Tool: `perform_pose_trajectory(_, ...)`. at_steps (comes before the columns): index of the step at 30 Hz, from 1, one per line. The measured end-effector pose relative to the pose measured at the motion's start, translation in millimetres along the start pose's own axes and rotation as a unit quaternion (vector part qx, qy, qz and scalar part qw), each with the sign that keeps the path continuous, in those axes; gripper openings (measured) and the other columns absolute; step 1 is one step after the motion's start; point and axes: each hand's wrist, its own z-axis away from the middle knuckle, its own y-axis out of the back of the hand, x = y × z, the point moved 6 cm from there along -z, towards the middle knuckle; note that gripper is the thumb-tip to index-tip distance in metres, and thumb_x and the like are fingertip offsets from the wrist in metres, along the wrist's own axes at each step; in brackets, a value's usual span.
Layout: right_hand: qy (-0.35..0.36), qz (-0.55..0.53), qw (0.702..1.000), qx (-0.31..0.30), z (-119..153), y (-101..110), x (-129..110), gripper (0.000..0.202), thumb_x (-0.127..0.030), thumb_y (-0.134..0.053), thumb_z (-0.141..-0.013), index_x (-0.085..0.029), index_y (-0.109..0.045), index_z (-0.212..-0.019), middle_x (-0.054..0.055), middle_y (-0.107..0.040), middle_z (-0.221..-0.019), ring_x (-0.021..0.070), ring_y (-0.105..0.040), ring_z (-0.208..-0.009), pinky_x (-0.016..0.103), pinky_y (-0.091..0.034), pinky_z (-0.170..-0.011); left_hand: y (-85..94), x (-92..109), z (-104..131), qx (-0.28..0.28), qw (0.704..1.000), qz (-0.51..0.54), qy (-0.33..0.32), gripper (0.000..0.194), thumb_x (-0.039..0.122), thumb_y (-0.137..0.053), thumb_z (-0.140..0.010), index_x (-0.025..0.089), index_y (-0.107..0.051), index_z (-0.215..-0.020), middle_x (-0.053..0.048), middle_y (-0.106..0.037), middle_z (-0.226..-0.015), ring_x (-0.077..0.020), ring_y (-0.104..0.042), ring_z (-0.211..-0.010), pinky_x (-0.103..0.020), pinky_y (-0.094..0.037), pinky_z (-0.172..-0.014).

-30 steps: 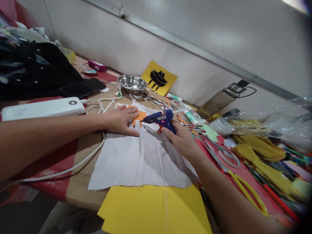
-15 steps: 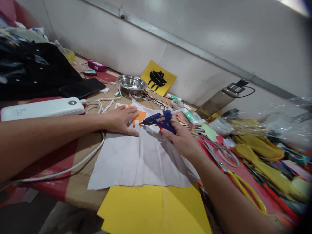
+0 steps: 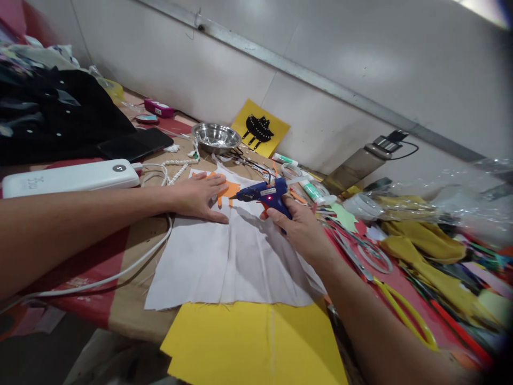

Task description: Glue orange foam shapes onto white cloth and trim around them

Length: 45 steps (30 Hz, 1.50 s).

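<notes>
My left hand (image 3: 200, 197) lies flat with its fingers spread, pressing on an orange cutout (image 3: 231, 190) and the white cloth (image 3: 196, 262) beneath it. My right hand (image 3: 298, 222) is wrapped round the handle of a blue glue gun (image 3: 266, 193), whose small red light is lit. The gun's nozzle points left, at the orange cutout's right part, near my left thumb and fingers. Part of the cutout is hidden under my left hand. Yellow card (image 3: 248, 337) sticks out below the cloth at the table's front edge.
A white power bank (image 3: 72, 178) with a cable and a black phone (image 3: 140, 143) lie left. Behind are a steel bowl (image 3: 216, 138) and a yellow card with a black cutout (image 3: 260, 128). Yellow-handled scissors (image 3: 404, 315), glue sticks, a bottle (image 3: 356, 166) and cloth scraps crowd the right.
The glue gun in my right hand has moved slightly up and to the right, its nozzle now higher over the orange cutout. My left hand has barely moved.
</notes>
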Motion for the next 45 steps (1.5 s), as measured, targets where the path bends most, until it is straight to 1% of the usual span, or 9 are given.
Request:
perform_pose_trajectory(4,-0.006,-0.028,1.000,0.007,0.6,-8.8,0.9,0.023,-0.039,-0.054,-0.081,-0.019,-0.065,-0.086,0.007,-0.065,-0.083,0.0213,-0.059,-0.076,0.035,-0.046,-0.069,-0.6,-0.6,-0.6,0.006,1.000,-0.002,-0.003,0.108,0.086,-0.037,-0.071,0.013,-0.030,-0.150,-0.016,-0.020,-0.159,-0.0276,-0.014,-0.148,-0.039,-0.006,-0.119)
perform_pose_trajectory(7,0.014,-0.043,0.999,0.004,1.1,-13.5,-4.0,0.023,-0.039,-0.054,-0.080,-0.019,-0.064,-0.085,0.009,-0.068,-0.090,0.0227,-0.061,-0.082,0.037,-0.048,-0.074,-0.3,-0.1,-0.5,0.006,1.000,-0.004,-0.003,0.108,0.086,-0.036,-0.071,0.013,-0.030,-0.150,-0.016,-0.021,-0.159,-0.0278,-0.014,-0.148,-0.039,-0.006,-0.119)
perform_pose_trajectory(11,0.032,-0.022,0.999,0.012,1.4,-16.6,-6.1,0.024,-0.039,-0.056,-0.080,-0.019,-0.066,-0.089,0.010,-0.068,-0.098,0.0254,-0.061,-0.093,0.040,-0.047,-0.084,1.1,1.9,0.4,0.004,1.000,-0.002,-0.008,0.108,0.086,-0.037,-0.072,0.011,-0.030,-0.150,-0.018,-0.020,-0.159,-0.0284,-0.014,-0.148,-0.040,-0.008,-0.118)
perform_pose_trajectory(18,0.020,0.011,1.000,-0.012,4.5,-19.1,-4.9,0.022,-0.037,-0.057,-0.081,-0.019,-0.069,-0.085,0.010,-0.068,-0.101,0.0274,-0.061,-0.097,0.044,-0.045,-0.090,-1.9,-1.8,-1.7,0.001,1.000,0.001,-0.008,0.105,0.085,-0.037,-0.072,0.015,-0.029,-0.151,-0.016,-0.018,-0.160,-0.0280,-0.013,-0.148,-0.040,-0.007,-0.118)
perform_pose_trajectory(24,0.013,-0.002,1.000,0.010,3.9,-10.7,-6.5,0.020,-0.037,-0.058,-0.079,-0.019,-0.066,-0.081,0.011,-0.068,-0.100,0.0281,-0.060,-0.096,0.046,-0.044,-0.091,-0.1,-0.2,-1.0,0.000,1.000,0.000,-0.003,0.108,0.085,-0.038,-0.072,0.012,-0.028,-0.151,-0.016,-0.019,-0.160,-0.0301,-0.013,-0.148,-0.041,-0.008,-0.118)
perform_pose_trajectory(27,0.016,0.010,0.999,0.028,2.2,-9.1,-4.7,0.023,-0.039,-0.057,-0.079,-0.018,-0.066,-0.087,0.012,-0.068,-0.098,0.0287,-0.060,-0.095,0.047,-0.044,-0.091,1.3,2.1,0.4,-0.004,1.000,0.000,0.000,0.108,0.085,-0.038,-0.073,0.010,-0.029,-0.150,-0.017,-0.018,-0.159,-0.0293,-0.013,-0.148,-0.041,-0.008,-0.118)
perform_pose_trajectory(34,0.006,0.052,0.999,0.010,3.9,-8.0,0.1,0.024,-0.040,-0.055,-0.080,-0.018,-0.066,-0.085,0.011,-0.067,-0.098,0.0278,-0.060,-0.095,0.044,-0.043,-0.089,-0.1,0.1,-0.3,-0.003,1.000,0.003,-0.002,0.107,0.085,-0.037,-0.072,0.012,-0.030,-0.151,-0.015,-0.019,-0.160,-0.0301,-0.014,-0.148,-0.040,-0.006,-0.119)
perform_pose_trajectory(39,-0.023,0.066,0.998,0.004,6.6,-4.9,5.4,0.031,-0.044,-0.054,-0.081,-0.019,-0.067,-0.093,0.010,-0.068,-0.101,0.0294,-0.061,-0.094,0.045,-0.045,-0.083,-0.1,0.3,-0.4,-0.006,1.000,0.007,-0.004,0.108,0.085,-0.037,-0.073,0.011,-0.029,-0.151,-0.016,-0.018,-0.160,-0.0303,-0.013,-0.148,-0.041,-0.006,-0.119)
perform_pose_trajectory(45,0.018,0.067,0.997,0.034,3.6,-8.1,-1.9,0.037,-0.041,-0.054,-0.080,-0.015,-0.068,-0.101,0.013,-0.067,-0.105,0.0297,-0.059,-0.098,0.046,-0.043,-0.090,-0.8,-0.3,-0.5,0.004,1.000,0.002,-0.010,0.108,0.085,-0.036,-0.073,0.010,-0.030,-0.150,-0.018,-0.020,-0.159,-0.0294,-0.014,-0.148,-0.042,-0.007,-0.118)
